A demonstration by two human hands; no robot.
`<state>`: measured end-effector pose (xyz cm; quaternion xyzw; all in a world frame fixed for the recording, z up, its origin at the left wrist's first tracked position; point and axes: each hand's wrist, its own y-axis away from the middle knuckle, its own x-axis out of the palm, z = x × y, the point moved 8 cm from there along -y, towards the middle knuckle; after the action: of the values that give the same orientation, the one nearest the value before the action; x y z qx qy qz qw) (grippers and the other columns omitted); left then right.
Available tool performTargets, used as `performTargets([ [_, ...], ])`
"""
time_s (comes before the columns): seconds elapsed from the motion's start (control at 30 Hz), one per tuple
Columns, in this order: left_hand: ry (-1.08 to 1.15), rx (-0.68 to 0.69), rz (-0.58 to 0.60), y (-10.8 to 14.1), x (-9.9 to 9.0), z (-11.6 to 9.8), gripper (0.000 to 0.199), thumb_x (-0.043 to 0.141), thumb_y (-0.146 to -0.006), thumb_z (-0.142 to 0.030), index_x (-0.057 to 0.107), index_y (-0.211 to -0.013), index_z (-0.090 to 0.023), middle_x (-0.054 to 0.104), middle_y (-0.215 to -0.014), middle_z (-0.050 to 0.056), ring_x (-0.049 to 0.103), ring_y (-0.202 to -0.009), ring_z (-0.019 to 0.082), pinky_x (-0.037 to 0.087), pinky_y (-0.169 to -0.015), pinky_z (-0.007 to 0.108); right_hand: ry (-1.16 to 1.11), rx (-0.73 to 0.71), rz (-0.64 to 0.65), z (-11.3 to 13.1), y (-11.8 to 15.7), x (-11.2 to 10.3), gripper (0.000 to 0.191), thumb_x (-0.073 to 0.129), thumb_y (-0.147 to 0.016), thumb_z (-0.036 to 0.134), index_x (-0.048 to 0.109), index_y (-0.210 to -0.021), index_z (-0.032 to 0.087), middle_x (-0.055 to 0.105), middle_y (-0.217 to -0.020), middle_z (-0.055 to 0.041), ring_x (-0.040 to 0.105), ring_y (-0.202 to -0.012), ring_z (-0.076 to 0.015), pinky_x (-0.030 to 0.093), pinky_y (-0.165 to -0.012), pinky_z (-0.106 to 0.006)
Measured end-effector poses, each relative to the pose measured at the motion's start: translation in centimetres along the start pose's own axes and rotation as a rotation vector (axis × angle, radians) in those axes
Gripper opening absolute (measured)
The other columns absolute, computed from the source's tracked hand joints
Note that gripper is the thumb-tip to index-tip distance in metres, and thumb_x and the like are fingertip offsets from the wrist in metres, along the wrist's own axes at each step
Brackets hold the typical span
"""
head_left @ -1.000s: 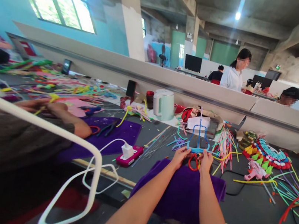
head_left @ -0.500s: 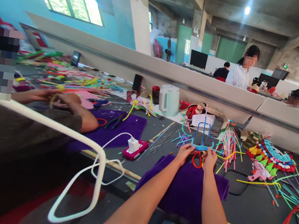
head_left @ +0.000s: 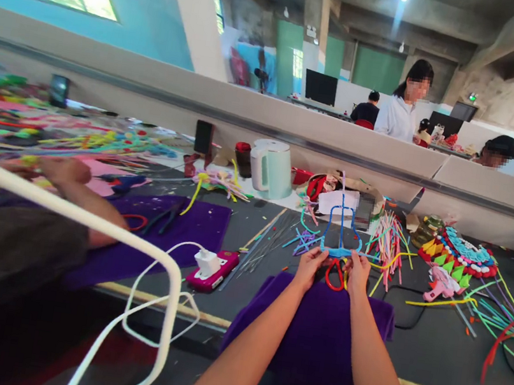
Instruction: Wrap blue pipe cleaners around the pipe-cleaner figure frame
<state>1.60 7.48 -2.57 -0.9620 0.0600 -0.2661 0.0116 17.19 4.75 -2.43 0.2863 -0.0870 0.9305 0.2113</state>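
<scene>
A blue pipe-cleaner frame (head_left: 339, 252), shaped like a bell with a stem down its middle, stands up between my hands. My left hand (head_left: 310, 268) pinches the lower left corner of its base. At the lower right corner, my right hand (head_left: 357, 273) grips the same base with fingers closed. Just behind and between the hands lie scissors with red handles (head_left: 334, 275), partly hidden. Under my wrists a purple cloth (head_left: 314, 330) covers the table edge. Loose pink and white pipe cleaners (head_left: 390, 241) lie beyond my right hand.
A pink power strip (head_left: 213, 271) with a white plug sits to the left. Behind it stands a pale green kettle (head_left: 273, 169). A pink glue gun (head_left: 445, 283) lies right, beside a colourful fringed piece (head_left: 464, 259). At far left, a co-worker's arm (head_left: 76, 191) rests over another purple cloth.
The camera view has turned left-to-right, so the surroundings appear shifted left. My hands keep hold of the blue frame in nearly the same pose.
</scene>
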Motion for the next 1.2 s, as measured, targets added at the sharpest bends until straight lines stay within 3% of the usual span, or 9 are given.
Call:
performTargets([
  [0.33, 0.009, -0.019, 0.063, 0.3, 0.3, 0.4, 0.035, 0.077, -0.064, -0.037, 0.068, -0.089, -0.015, 0.069, -0.081, 0.003, 0.066, -0.074, 0.016, 0.052, -0.073, 0.029, -0.009, 0.049, -0.035, 0.5, 0.8, -0.6, 0.028, 0.073, -0.061, 0.038, 0.054, -0.065, 0.017, 0.050, -0.044, 0.0072, 0.043, -0.037, -0.0069, 0.038, -0.037, -0.019],
  [0.53, 0.050, -0.168, 0.120, 0.8, 1.5, 1.5, 0.044, 0.081, -0.059, -0.032, 0.066, -0.097, -0.014, 0.071, -0.086, 0.006, 0.066, -0.072, 0.018, 0.052, -0.073, 0.032, 0.054, 0.063, 0.050, 0.4, 1.6, 0.0, 0.026, 0.072, -0.065, 0.039, 0.059, -0.072, 0.017, 0.052, -0.045, 0.0062, 0.045, -0.036, -0.0078, 0.037, -0.036, -0.019],
  [0.83, 0.093, -0.216, 0.068, 0.3, 0.8, 2.0, 0.049, 0.082, -0.058, -0.025, 0.064, -0.103, -0.015, 0.071, -0.083, 0.004, 0.066, -0.064, 0.014, 0.053, -0.068, 0.028, 0.150, 0.019, 0.037, 0.6, 1.8, 0.3, 0.037, 0.068, -0.069, 0.048, 0.065, -0.083, 0.014, 0.054, -0.043, 0.0047, 0.044, -0.032, -0.0072, 0.029, -0.033, -0.017],
  [1.03, 0.149, -0.245, 0.023, 0.0, 0.4, 2.0, 0.039, 0.082, -0.057, -0.023, 0.067, -0.091, -0.012, 0.071, -0.082, 0.005, 0.067, -0.069, 0.016, 0.056, -0.067, 0.030, 0.179, 0.004, 0.068, 0.2, 1.6, 0.8, 0.036, 0.067, -0.070, 0.049, 0.065, -0.081, 0.015, 0.053, -0.042, 0.0054, 0.042, -0.031, -0.0082, 0.031, -0.033, -0.019],
  [1.2, 0.143, -0.216, -0.062, -0.2, -0.3, 1.9, 0.035, 0.083, -0.054, -0.021, 0.066, -0.083, -0.012, 0.071, -0.081, 0.005, 0.067, -0.067, 0.016, 0.055, -0.061, 0.027, 0.331, -0.063, 0.056, 0.5, 1.9, 0.6, 0.033, 0.066, -0.071, 0.049, 0.062, -0.076, 0.016, 0.052, -0.044, 0.0057, 0.044, -0.034, -0.0086, 0.032, -0.034, -0.019],
])
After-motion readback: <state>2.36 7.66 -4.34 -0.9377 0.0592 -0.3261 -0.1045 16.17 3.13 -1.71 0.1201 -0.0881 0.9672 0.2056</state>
